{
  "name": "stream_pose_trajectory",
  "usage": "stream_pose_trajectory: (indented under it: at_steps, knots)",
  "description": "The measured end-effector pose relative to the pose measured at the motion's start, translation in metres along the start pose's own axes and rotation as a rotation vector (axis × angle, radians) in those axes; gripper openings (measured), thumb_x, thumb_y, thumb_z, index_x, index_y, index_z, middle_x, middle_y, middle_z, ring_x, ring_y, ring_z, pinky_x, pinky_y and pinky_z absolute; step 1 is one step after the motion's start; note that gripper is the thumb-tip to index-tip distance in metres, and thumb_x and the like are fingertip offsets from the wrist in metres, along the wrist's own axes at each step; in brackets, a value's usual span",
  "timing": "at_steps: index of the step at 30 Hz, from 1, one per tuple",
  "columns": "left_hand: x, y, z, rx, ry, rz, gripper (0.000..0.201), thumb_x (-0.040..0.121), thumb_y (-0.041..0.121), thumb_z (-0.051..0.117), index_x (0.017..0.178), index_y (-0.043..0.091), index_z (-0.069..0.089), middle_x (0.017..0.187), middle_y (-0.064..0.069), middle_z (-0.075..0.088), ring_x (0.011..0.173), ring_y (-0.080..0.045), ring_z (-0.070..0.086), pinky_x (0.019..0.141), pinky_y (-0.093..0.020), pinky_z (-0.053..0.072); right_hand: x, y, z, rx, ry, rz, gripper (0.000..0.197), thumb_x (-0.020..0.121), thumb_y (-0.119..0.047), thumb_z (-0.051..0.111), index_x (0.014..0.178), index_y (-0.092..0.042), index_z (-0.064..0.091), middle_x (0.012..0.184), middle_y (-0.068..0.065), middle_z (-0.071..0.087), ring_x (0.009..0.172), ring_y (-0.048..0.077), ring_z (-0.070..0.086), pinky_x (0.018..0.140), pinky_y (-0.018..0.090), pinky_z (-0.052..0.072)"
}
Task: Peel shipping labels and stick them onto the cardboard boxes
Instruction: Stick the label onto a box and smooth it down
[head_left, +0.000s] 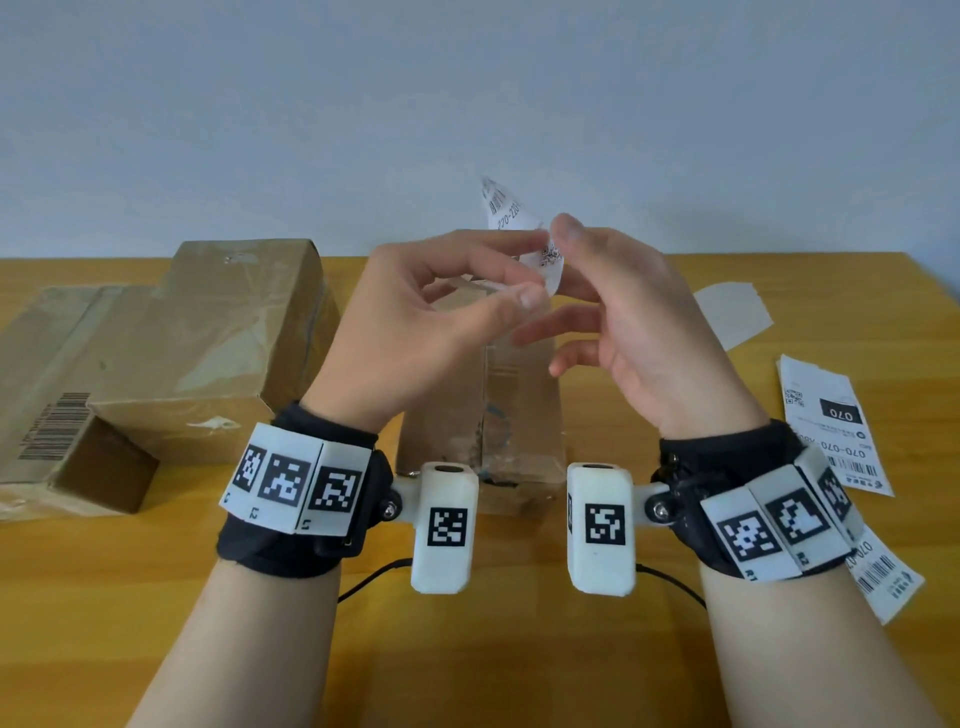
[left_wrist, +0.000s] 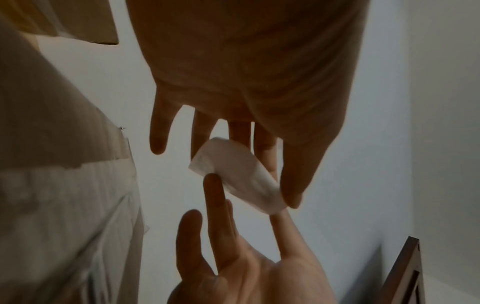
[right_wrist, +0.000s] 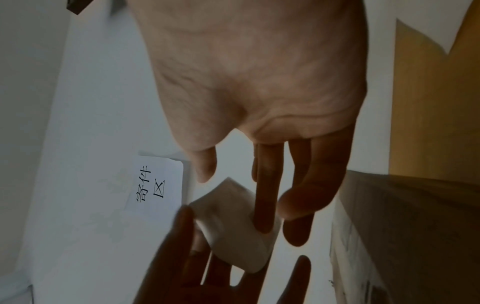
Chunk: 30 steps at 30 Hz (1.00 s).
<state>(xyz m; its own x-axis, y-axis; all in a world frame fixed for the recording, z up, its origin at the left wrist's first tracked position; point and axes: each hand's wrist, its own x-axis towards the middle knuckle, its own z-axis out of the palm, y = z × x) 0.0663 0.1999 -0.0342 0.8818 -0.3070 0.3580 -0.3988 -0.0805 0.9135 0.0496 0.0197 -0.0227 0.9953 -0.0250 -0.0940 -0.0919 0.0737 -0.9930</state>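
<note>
A white shipping label (head_left: 505, 212) curls upward in the air above the middle cardboard box (head_left: 519, 415). My right hand (head_left: 562, 255) pinches the label's lower part between thumb and forefinger. My left hand (head_left: 522, 275) pinches a pale, see-through backing sheet (head_left: 483, 288) at the label's lower edge, thumb under the fingers. The left wrist view has the curled label (left_wrist: 239, 174) between my left thumb and the fingers of my right hand (left_wrist: 233, 246). In the right wrist view my right forefinger lies across the label (right_wrist: 233, 226).
Two more cardboard boxes lie at the left: a tall one (head_left: 208, 338) and a flat one with a barcode (head_left: 47, 364). Loose printed labels (head_left: 826, 421) and a blank backing sheet (head_left: 732, 312) lie on the wooden table (head_left: 467, 649) at the right. A paper sign (right_wrist: 155, 183) hangs on the wall.
</note>
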Motion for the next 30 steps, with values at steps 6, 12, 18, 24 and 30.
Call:
stream_pose_trajectory:
  at_steps: [6,12,18,24,30]
  knots:
    - [0.003,-0.002,-0.004,0.002,0.153,-0.027,0.022,0.106,0.019,0.060,0.094,0.021,0.079,0.101,0.006,0.082,0.104,-0.011,0.076,0.095,-0.038,0.060,0.006,0.007,-0.004,-0.027,0.043,0.041,0.014,0.099,-0.021,0.068,0.105,-0.009,0.065,0.103,0.013,0.080,0.071,0.037,0.076,0.047,0.030,0.049]
    - [0.007,-0.008,-0.013,0.038,0.294,-0.192,0.020,0.105,0.018,0.055,0.105,0.024,0.074,0.098,0.008,0.082,0.101,-0.016,0.077,0.092,-0.048,0.061,0.005,0.004,-0.005,-0.100,0.056,0.079,0.019,0.103,-0.024,0.062,0.113,-0.008,0.067,0.092,0.008,0.081,0.071,0.033,0.074,0.044,0.028,0.040]
    - [0.002,-0.025,-0.019,0.124,0.295,-0.391,0.013,0.091,0.026,0.065,0.097,0.032,0.076,0.108,0.012,0.077,0.111,-0.014,0.071,0.103,-0.052,0.057,0.002,0.007,-0.006,-0.191,0.081,0.081,0.014,0.100,-0.027,0.066,0.106,-0.019,0.076,0.090,0.003,0.081,0.059,0.019,0.060,0.044,0.025,0.031]
    - [-0.016,-0.024,-0.019,0.241,0.104,-0.532,0.020,0.099,0.019,0.070,0.112,0.034,0.070,0.131,0.006,0.067,0.109,-0.015,0.068,0.085,-0.035,0.059,-0.007,0.013,-0.009,-0.333,0.120,0.106,0.014,0.099,-0.025,0.069,0.086,-0.028,0.075,0.059,-0.007,0.052,0.058,0.015,0.038,0.043,0.023,0.029]
    - [-0.019,-0.001,-0.017,0.193,0.123,-0.571,0.026,0.107,0.034,0.054,0.099,0.027,0.078,0.107,0.001,0.070,0.099,-0.025,0.067,0.088,-0.043,0.058,-0.017,0.012,-0.010,-0.425,0.059,0.121,0.015,0.099,-0.024,0.067,0.090,-0.032,0.077,0.050,-0.014,0.056,0.059,0.017,0.038,0.043,0.024,0.030]
